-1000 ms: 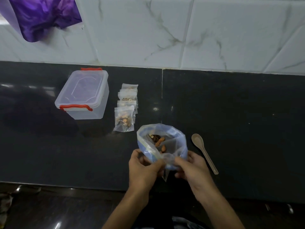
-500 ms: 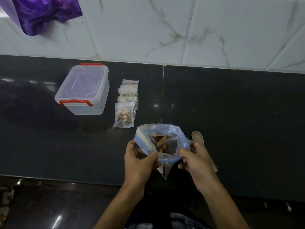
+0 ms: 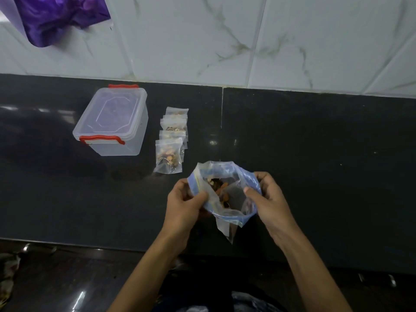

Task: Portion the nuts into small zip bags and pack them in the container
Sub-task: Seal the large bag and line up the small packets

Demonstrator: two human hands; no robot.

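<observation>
Pinching opposite edges of the open large zip bag (image 3: pixel 225 194), left hand (image 3: pixel 183 202) and right hand (image 3: pixel 267 199) each keep a curled grip, holding it just above the dark surface (image 3: pixel 315 154). Thin, limp film likely sags and slips, so the stiffer zip rim suits holding. 4 small filled bags (image 3: pixel 171 143), possibly more, lie beside the closed container (image 3: pixel 112 122). No legible writing.

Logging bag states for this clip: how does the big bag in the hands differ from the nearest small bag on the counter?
The big bag is held up by the left hand and right hand; the small bag lies flat on the counter. The big bag's mouth gapes open; the small bag lies flat with nothing spilling. The big bag has a blue rim; the small bag is all clear. Both hold mixed nuts.
</observation>
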